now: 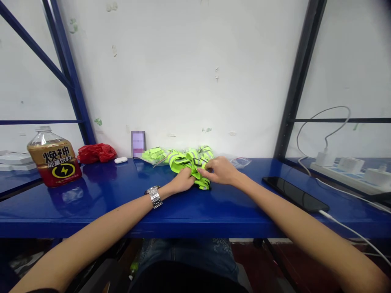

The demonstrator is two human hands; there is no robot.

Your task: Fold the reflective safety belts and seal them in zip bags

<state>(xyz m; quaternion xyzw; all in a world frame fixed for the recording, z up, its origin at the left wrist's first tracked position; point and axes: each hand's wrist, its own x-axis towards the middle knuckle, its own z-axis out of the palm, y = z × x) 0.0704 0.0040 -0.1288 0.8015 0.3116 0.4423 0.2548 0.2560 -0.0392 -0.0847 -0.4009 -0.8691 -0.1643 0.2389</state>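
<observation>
A bunched-up neon yellow-green reflective vest [183, 162] with grey strips lies on the blue table, between and beyond my hands. My left hand [182, 180], below a metal wristwatch [155, 197], is closed at the vest's near side, its fingertips hidden in the folds. From the right, my right hand [222, 171] pinches the fabric between thumb and fingers. More yellow-green fabric in clear plastic [156, 155] lies to the left of the bundle, and behind it is another yellow-green piece [205, 152].
On the blue table [122, 203] stand a large drink bottle [55, 158], a red plastic bag [97, 153], a white case [121, 160] and an upright phone [138, 143]. At right lie a black phone [295, 193] on a cable, a power strip [351, 173] and clear plastic [241, 162].
</observation>
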